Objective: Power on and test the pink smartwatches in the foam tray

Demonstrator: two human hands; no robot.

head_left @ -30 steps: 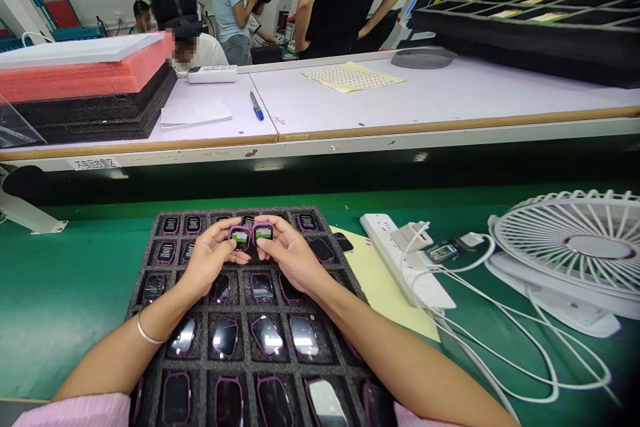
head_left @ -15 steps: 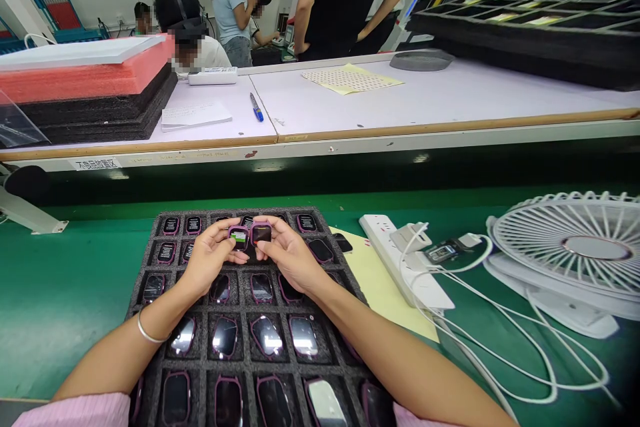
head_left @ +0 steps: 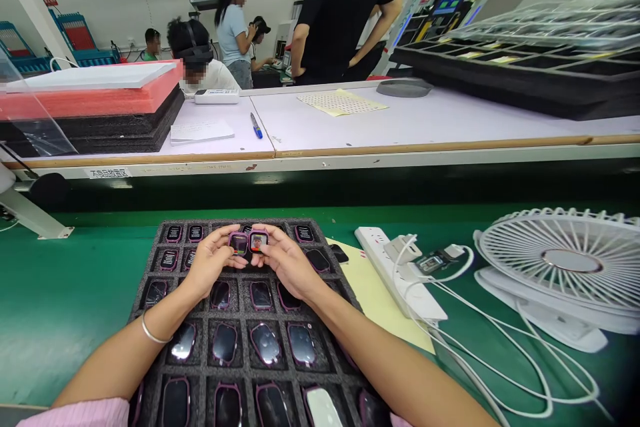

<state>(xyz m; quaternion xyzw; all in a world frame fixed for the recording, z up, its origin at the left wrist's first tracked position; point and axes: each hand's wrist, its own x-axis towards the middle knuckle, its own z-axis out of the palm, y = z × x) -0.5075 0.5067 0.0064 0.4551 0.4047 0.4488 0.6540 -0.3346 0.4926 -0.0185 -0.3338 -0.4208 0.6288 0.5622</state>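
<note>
2 watches (head_left: 239,244), long axes upright, 1 per hand (head_left: 211,260), screens (head_left: 259,241) camera-facing

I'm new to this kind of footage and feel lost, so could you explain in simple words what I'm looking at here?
There's no machine doing the work: these are a person's own bare hands, seen from a camera worn on the head, looking forward and down. The left hand and right hand each hold a small watch-like device, the left device beside the right device, both with lit screens.

Below them, a dark foam tray with many compartments lies on a green table; similar purple-framed devices sit in it. To its right are yellow paper, a white power strip with cables, and a white fan. Beyond is a raised pale shelf, with other people behind it.
</note>
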